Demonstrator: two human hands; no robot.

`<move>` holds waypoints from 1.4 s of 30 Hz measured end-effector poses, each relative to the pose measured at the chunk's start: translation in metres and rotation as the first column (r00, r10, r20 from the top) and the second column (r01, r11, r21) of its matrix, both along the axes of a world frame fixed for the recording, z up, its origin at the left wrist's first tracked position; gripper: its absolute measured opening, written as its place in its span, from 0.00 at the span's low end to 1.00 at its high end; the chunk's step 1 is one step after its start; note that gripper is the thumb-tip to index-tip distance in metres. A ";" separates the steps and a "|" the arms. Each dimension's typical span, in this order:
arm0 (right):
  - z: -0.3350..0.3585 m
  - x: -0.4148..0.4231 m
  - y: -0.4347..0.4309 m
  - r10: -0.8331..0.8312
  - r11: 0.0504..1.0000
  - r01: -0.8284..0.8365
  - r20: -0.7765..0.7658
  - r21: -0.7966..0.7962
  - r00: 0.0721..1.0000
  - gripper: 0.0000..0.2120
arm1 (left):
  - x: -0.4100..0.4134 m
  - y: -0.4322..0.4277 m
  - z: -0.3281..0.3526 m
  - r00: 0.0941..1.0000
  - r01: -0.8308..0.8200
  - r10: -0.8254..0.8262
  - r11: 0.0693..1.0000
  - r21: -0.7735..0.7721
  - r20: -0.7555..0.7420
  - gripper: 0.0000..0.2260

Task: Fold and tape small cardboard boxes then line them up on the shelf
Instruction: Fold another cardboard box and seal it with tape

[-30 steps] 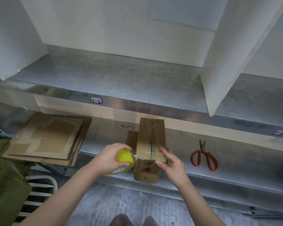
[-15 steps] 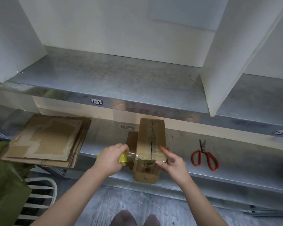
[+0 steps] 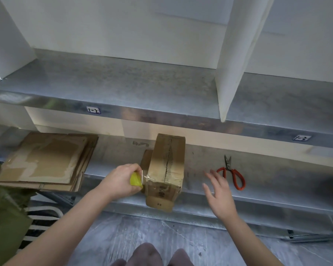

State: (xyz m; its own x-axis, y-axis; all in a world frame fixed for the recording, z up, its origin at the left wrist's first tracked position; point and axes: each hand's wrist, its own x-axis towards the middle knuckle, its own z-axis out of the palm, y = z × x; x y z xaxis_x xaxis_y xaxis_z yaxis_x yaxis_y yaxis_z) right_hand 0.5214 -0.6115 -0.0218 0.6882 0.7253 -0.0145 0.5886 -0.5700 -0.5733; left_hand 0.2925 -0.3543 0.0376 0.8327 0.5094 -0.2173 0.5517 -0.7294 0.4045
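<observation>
A small brown cardboard box (image 3: 166, 166) stands on the lower metal shelf (image 3: 261, 181), its near end over the shelf's front edge. A strip of clear tape runs from its near left corner to a yellow tape roll (image 3: 136, 180). My left hand (image 3: 121, 181) grips that roll just left of the box. My right hand (image 3: 218, 191) hovers with fingers spread to the right of the box, touching nothing, a short way left of the red-handled scissors (image 3: 233, 174).
A stack of flattened cardboard (image 3: 44, 162) lies at the left end of the lower shelf. The upper shelf (image 3: 123, 83) is bare, with a white divider (image 3: 236, 60) on its right. Green fabric (image 3: 2, 217) and a white rack lie low left.
My right hand has let go of the box and moved right toward the scissors. My left hand has kept the tape roll beside the box's left corner.
</observation>
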 end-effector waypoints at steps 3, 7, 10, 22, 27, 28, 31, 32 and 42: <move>-0.022 0.033 -0.018 0.018 0.962 0.037 0.199 -0.272 0.980 0.26 | -0.002 -0.001 -0.001 1.000 -0.017 0.017 1.000 0.013 -0.018 0.19; -0.046 0.072 -0.023 0.032 0.896 0.051 0.180 -0.441 0.983 0.28 | -0.002 -0.007 -0.004 0.999 -0.034 0.035 0.999 0.019 -0.032 0.21; -0.054 0.088 -0.014 -0.014 0.860 0.050 0.074 -0.509 0.997 0.28 | -0.001 -0.013 -0.008 0.999 -0.040 0.040 0.999 0.018 -0.021 0.21; -0.060 0.034 0.010 -0.157 0.969 0.168 0.075 -0.183 0.985 0.22 | -0.002 -0.004 -0.006 0.999 -0.054 0.054 0.998 -0.018 0.009 0.19; -0.057 0.033 0.012 -0.436 0.859 0.446 0.096 -0.252 0.895 0.26 | -0.008 0.001 -0.004 1.000 -0.027 0.028 0.998 -0.054 0.010 0.19; -0.054 0.037 0.014 -0.458 0.811 0.471 0.125 -0.348 0.880 0.26 | -0.009 0.001 -0.004 1.000 -0.020 0.021 0.998 -0.056 0.007 0.19; -0.045 0.048 0.022 -0.364 0.761 0.405 0.183 -0.508 0.913 0.24 | -0.013 0.002 0.000 1.000 -0.013 0.012 0.998 -0.067 -0.016 0.19; -0.043 0.050 0.023 -0.333 0.764 0.377 0.181 -0.524 0.926 0.24 | -0.014 0.002 0.001 1.000 -0.015 0.013 0.997 -0.073 -0.027 0.20; -0.028 0.050 0.029 -0.224 0.740 0.259 0.136 -0.621 0.965 0.23 | -0.012 -0.009 0.005 0.997 -0.073 0.071 0.993 -0.094 -0.018 0.20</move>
State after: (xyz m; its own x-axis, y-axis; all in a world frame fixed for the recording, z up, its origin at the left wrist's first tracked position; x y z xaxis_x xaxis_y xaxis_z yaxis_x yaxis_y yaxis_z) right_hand 0.5719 -0.5826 -0.0502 0.8515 0.3737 -0.3677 0.3986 -0.9171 -0.0091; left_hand 0.2806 -0.3637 0.0427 0.7910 0.5443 -0.2795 0.6078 -0.6462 0.4615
